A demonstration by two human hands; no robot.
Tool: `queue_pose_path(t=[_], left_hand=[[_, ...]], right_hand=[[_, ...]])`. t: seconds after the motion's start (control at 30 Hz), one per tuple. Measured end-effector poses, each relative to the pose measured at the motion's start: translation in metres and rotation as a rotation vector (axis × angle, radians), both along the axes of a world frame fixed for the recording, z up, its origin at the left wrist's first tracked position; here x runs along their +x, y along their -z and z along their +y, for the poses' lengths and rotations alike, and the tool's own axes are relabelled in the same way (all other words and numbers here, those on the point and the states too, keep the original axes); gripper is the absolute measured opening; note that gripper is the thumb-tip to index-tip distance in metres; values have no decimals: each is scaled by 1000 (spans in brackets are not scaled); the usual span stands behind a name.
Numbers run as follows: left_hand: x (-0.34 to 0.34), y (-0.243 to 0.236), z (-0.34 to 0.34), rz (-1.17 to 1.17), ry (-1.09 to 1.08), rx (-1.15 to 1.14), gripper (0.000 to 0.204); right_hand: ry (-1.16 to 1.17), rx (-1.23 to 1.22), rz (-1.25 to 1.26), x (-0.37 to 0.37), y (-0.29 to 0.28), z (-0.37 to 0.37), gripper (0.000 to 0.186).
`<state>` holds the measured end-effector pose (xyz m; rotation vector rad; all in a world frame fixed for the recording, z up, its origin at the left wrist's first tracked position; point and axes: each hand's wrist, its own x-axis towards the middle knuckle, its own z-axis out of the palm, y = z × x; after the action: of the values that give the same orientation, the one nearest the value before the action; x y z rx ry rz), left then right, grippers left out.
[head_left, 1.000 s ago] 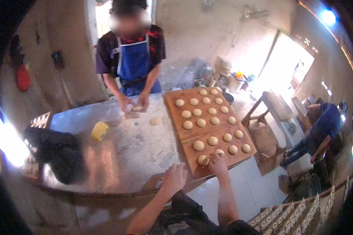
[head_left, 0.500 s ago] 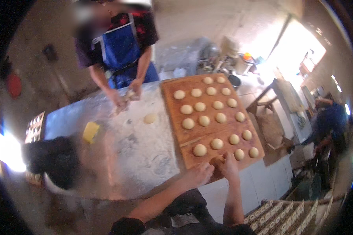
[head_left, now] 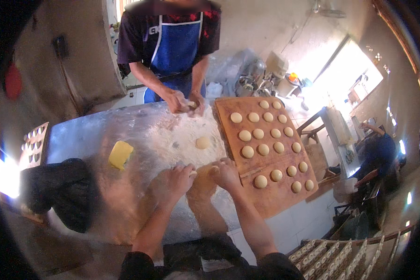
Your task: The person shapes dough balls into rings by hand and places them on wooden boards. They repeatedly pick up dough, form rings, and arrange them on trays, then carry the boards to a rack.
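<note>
My left hand (head_left: 179, 181) is over the near part of the floured table (head_left: 161, 198), its fingers curled. A small pale piece of dough (head_left: 193, 173) shows at its fingertips. Just to the right, my right hand (head_left: 225, 173) is closed too, near the left edge of the wooden board (head_left: 247, 198); what its fingers hold is hidden. Beyond my hands a flattened round of dough (head_left: 202, 143) lies in the flour. Several round dough balls (head_left: 260, 182) sit in loose rows on the board.
Across the table a co-worker in a blue apron (head_left: 176, 49) works dough in both hands (head_left: 186, 102). A yellow block-like thing (head_left: 121, 155) lies to the left, near a dark cloth (head_left: 56, 193). A rack of shaped pieces (head_left: 340, 259) stands at lower right.
Both my hands have moved left, from the board's near edge to the floured table, and are now apart. The view has shifted. The co-worker still handles dough.
</note>
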<state>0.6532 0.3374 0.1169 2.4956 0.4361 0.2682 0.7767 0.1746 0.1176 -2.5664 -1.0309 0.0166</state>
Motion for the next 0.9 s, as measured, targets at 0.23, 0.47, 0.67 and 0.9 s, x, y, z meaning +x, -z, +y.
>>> queue_pose_path(t=[0.23,0.47,0.67,0.9], left_hand=[[41,39,31,-248,-13,304,22],[38,32,42,-28,260,31,24],[29,35,-1,-269,367,78,24],[7,27,-16,-164,4,-205,25]], right_hand=[[24,-110,-145,43,49,27,24],[-43,210,422,9,-17,33,22],[41,-29,331,-14,-35,4,29],[12,-156,284,-8,3,14,45]])
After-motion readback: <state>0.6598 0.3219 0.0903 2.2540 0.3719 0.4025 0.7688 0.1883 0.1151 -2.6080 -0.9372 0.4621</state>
